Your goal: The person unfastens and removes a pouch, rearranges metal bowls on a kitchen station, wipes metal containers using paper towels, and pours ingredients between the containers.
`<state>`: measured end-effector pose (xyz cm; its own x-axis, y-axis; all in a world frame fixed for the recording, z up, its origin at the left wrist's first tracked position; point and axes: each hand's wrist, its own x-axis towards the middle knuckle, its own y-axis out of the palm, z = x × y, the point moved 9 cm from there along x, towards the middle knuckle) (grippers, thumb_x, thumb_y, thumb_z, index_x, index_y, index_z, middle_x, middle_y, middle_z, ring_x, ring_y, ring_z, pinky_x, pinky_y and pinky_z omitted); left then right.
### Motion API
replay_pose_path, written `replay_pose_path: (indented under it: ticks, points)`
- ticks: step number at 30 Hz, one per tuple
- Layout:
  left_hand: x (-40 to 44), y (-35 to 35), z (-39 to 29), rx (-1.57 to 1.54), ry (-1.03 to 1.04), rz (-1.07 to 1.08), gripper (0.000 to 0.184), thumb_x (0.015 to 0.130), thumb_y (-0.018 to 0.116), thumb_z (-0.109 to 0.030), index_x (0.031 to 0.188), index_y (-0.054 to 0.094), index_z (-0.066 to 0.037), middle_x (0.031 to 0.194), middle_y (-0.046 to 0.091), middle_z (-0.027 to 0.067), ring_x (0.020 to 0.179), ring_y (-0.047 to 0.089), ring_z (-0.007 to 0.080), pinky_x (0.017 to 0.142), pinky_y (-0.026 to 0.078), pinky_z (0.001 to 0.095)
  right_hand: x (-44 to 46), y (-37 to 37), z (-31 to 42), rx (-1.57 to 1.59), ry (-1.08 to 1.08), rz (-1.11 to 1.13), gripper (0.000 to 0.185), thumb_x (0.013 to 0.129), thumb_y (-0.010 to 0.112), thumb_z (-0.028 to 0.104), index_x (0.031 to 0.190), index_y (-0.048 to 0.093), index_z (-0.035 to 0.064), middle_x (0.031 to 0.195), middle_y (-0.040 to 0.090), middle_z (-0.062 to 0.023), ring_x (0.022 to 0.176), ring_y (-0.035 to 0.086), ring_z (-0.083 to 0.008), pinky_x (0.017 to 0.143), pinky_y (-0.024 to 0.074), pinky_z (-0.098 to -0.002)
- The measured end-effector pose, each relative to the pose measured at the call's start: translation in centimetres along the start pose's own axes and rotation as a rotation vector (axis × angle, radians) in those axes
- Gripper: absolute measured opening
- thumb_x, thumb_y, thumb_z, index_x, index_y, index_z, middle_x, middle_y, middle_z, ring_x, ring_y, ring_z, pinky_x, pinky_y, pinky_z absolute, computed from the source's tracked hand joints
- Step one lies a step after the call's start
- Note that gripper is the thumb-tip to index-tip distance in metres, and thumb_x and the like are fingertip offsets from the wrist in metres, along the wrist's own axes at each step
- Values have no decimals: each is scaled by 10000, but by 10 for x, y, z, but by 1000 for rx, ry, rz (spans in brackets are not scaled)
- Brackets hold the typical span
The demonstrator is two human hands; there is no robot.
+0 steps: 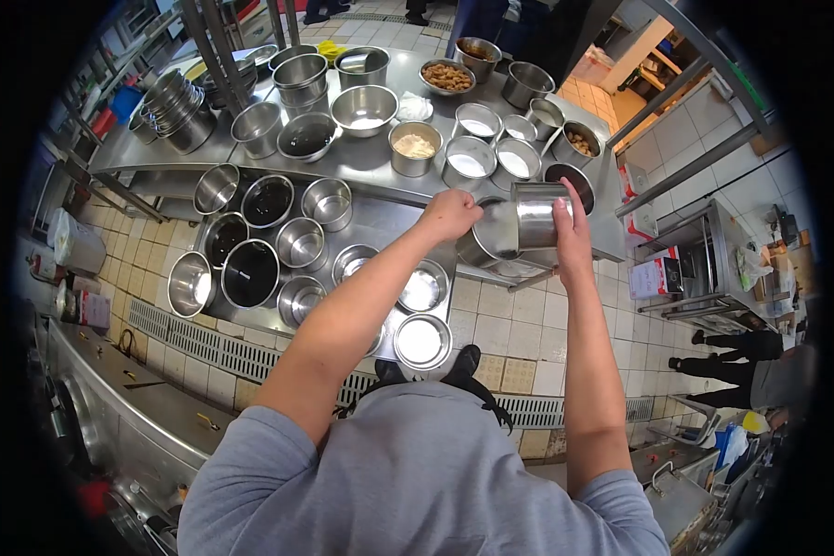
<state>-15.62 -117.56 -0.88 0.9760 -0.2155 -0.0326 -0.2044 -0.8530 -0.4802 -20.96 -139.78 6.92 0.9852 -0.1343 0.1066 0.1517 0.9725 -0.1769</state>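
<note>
My left hand is closed at the rim of a steel pot, its fingertips partly hidden. Something whitish shows inside that pot; I cannot tell whether it is powder or liquid. In my right hand is a second steel pot, tipped on its side with its mouth toward the first one. My thumb and fingers press on its base end. Just beyond them on the steel table stand steel pots of white contents, and a dark-filled pot sits behind the tilted one.
A lower steel table at left carries several pots, some with dark liquid. A bowl of brown food pieces stands at the back. Shelf posts rise from the upper table. Another person is at far right.
</note>
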Motion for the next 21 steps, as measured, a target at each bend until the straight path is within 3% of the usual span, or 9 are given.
replay_pose_path:
  ticks: [6,8,9,18,20,21]
  points:
    - [-2,8,-3,-61,-42,32,254,828,649,-206,646,583,-42,597,578,63,547,532,156,555,449,361,-9,-1,28,-33,-45,24,548,1018,550,342,1501,446,106,1511,451,-151,1394,405,-248,1158,276,-352]
    - [-1,10,-2,-200,-96,45,292,801,662,-260,644,561,-37,630,611,131,597,583,248,621,473,397,-13,-2,46,-77,-91,3,556,1016,552,336,1504,438,95,1495,473,-149,1373,429,-242,1145,297,-348]
    - [-1,11,-4,-200,-98,49,292,801,662,-260,644,561,-37,630,611,131,597,583,248,621,473,397,-16,-5,47,-78,-87,1,556,1016,552,336,1504,438,95,1495,473,-149,1373,429,-242,1145,297,-348]
    - [2,8,-27,-145,-44,54,287,803,682,-261,649,592,-37,604,601,99,584,568,204,605,465,374,-15,-3,64,-221,-220,9,571,992,603,278,1497,437,70,1476,495,-184,1349,476,-265,1123,343,-350]
    - [1,14,-30,-120,-30,79,245,844,662,-195,671,613,-29,611,587,34,577,531,121,557,438,317,-16,-7,62,-219,-242,-8,579,988,609,272,1498,433,63,1479,491,-201,1366,468,-274,1134,332,-352]
    - [-2,16,-28,-119,-33,83,245,844,662,-195,671,613,-29,611,587,34,577,531,121,557,438,317,-17,-9,57,-204,-213,-4,582,988,606,273,1500,429,61,1490,482,-197,1380,453,-279,1141,324,-352]
